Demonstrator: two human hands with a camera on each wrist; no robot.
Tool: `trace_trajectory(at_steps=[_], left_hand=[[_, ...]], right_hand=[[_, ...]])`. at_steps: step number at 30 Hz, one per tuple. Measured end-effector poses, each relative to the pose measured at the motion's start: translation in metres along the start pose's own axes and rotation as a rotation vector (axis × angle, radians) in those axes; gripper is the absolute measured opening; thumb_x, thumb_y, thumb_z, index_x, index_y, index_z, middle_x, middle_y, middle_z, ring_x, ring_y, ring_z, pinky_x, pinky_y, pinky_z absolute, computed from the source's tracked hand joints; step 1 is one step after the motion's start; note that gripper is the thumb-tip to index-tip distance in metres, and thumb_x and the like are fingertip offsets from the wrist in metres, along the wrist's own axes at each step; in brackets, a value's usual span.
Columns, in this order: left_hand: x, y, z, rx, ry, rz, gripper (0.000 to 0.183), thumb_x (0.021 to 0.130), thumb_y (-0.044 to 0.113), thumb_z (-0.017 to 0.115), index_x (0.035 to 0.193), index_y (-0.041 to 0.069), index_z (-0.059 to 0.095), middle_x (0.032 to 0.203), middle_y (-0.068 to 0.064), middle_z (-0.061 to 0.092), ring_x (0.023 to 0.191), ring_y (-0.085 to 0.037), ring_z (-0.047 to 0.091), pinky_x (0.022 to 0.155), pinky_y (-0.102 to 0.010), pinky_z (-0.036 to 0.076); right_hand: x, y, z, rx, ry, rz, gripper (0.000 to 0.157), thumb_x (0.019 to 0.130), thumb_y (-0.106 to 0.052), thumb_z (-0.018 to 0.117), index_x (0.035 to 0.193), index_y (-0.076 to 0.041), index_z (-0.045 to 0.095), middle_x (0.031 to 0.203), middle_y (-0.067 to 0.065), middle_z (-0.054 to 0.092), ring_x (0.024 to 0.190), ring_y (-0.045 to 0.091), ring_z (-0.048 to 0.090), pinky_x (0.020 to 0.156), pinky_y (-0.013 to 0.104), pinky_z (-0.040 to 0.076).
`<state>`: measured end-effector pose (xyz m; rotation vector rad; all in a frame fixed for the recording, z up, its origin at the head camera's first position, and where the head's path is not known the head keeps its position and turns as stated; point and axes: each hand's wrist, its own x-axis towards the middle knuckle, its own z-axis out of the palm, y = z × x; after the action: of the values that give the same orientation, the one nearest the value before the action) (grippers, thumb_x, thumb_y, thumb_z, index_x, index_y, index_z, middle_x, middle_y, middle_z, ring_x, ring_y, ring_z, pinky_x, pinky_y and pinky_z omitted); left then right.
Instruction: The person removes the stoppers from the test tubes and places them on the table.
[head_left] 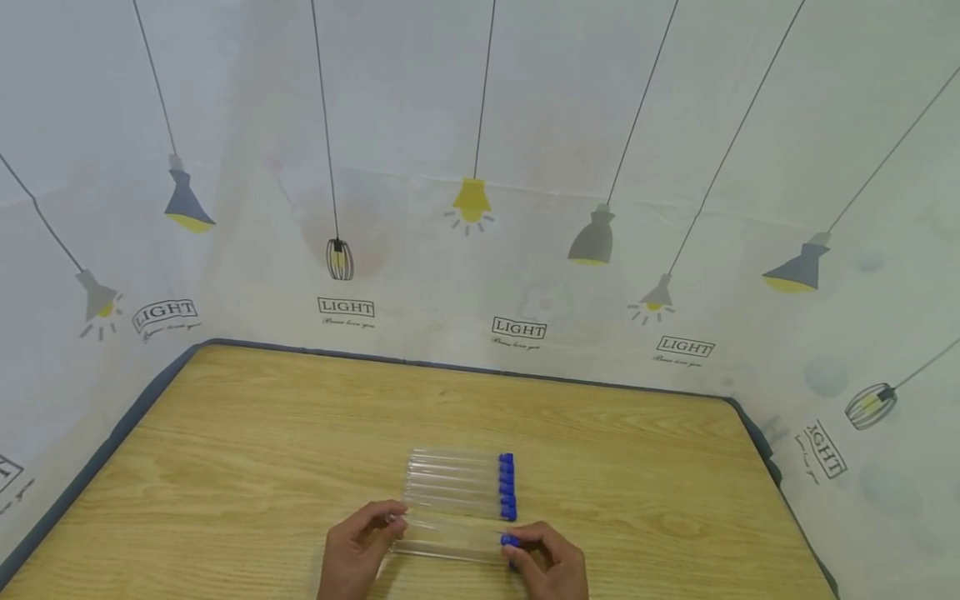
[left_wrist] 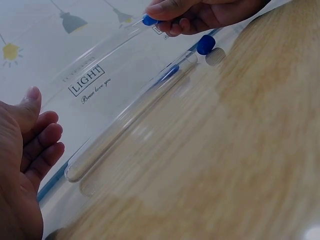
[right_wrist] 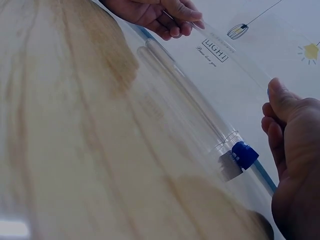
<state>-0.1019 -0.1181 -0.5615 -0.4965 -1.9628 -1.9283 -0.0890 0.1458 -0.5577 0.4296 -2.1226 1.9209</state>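
In the head view, a clear test tube (head_left: 453, 525) is held crosswise between both hands above the table. My left hand (head_left: 360, 546) pinches its left end with thumb and fingers. At the other end, my right hand (head_left: 553, 560) pinches the blue cap (head_left: 510, 540). Both wrist views show this tube raised, with the cap (left_wrist: 149, 20) mostly covered by fingers. Beneath it a second clear test tube (left_wrist: 125, 122) lies on the table, a blue cap (right_wrist: 245, 155) at its mouth end. I cannot tell whether that cap is seated.
Just beyond the hands, several clear tubes with blue caps (head_left: 507, 483) lie side by side in a row, caps to the right. The wood-grain table (head_left: 262, 433) meets a wall covering (head_left: 420, 275) printed with lamps at its back and sides.
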Motion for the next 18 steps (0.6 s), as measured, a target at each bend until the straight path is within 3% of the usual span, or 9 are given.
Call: trace_trajectory(at_steps=[8, 15, 18], left_hand=[[-0.0016, -0.0023, 0.0001, -0.013, -0.011, -0.034, 0.02, 0.085, -0.013, 0.062, 0.103, -0.007, 0.064, 0.093, -0.023, 0.065, 0.081, -0.016, 0.064, 0.068, -0.029, 0.056], [-0.0026, -0.0007, 0.0019, -0.029, 0.002, -0.066, 0.015, 0.085, -0.013, 0.062, 0.099, -0.008, 0.064, 0.09, -0.021, 0.066, 0.08, -0.015, 0.062, 0.068, -0.029, 0.056], [-0.0026, -0.0004, 0.0024, -0.033, 0.002, -0.063, 0.014, 0.085, -0.013, 0.062, 0.098, -0.009, 0.063, 0.09, -0.021, 0.065, 0.079, -0.016, 0.062, 0.066, -0.03, 0.056]], right_hand=[[0.0004, -0.0015, 0.0012, -0.041, 0.065, 0.031, 0.016, 0.079, 0.0, 0.076, 0.092, -0.005, 0.068, 0.088, 0.006, 0.069, 0.076, 0.016, 0.067, 0.065, 0.027, 0.056], [0.0009, -0.0004, -0.0001, -0.019, 0.068, -0.092, 0.02, 0.078, 0.012, 0.072, 0.095, 0.003, 0.066, 0.088, 0.011, 0.069, 0.075, 0.015, 0.066, 0.064, 0.026, 0.055], [0.0013, -0.0007, -0.0017, -0.014, 0.036, -0.093, 0.022, 0.078, 0.014, 0.07, 0.096, 0.003, 0.067, 0.088, 0.012, 0.069, 0.076, 0.015, 0.066, 0.064, 0.026, 0.055]])
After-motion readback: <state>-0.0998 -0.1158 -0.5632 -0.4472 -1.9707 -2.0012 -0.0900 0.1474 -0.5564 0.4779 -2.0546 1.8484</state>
